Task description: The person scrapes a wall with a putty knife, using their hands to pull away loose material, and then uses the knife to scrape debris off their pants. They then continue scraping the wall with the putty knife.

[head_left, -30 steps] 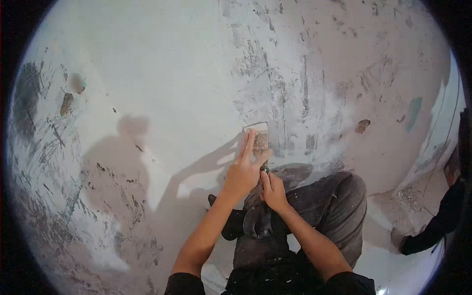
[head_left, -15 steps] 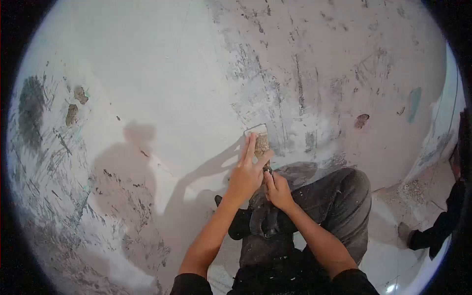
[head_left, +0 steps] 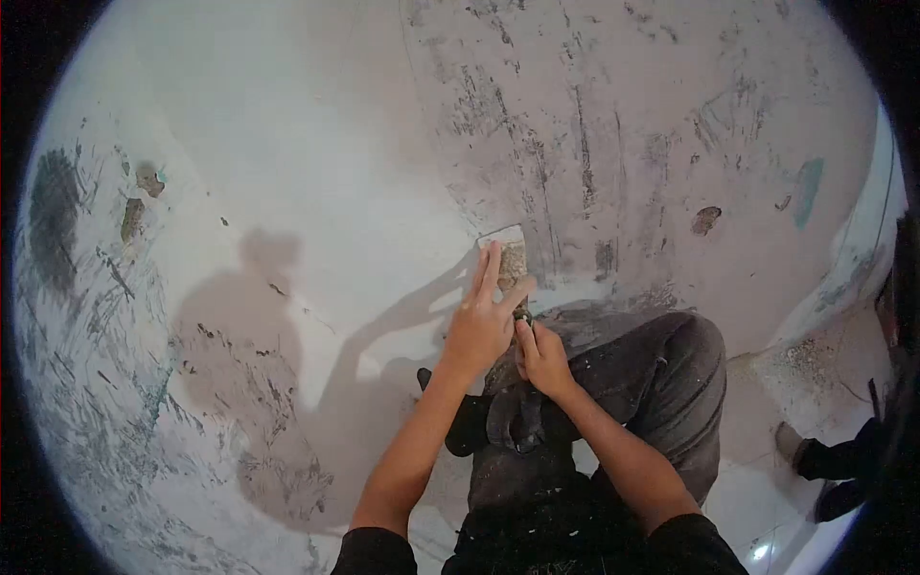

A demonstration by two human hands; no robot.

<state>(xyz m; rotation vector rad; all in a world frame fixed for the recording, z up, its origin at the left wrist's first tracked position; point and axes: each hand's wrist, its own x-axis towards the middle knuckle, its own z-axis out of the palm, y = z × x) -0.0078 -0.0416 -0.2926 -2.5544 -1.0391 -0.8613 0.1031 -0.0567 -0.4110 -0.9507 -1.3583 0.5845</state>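
In the head view, my right hand [head_left: 543, 358] is wrapped round the dark handle of a scraper [head_left: 514, 257]. The broad blade is crusted with dried material, and its far edge lies at the wall surface [head_left: 316, 144]. My left hand [head_left: 482, 326] rests on the blade from the left, with two fingers stretched along it and the thumb spread to the right. Under the blade's edge, a smooth pale area meets a pinkish area with dark streaks. The lower part of the handle is hidden in my right hand.
My bent knee [head_left: 685, 374] is close to the wall at right. Crumbly debris [head_left: 800, 369] lies on the floor along the wall's foot. Another person's foot [head_left: 791, 443] and dark trouser leg are at far right. Chipped holes [head_left: 706, 220] mark the wall.
Both hands and the scraper have shifted slightly up in the view, still together on the tool. The other person's legs have moved, and a second dark shoe now shows at right.
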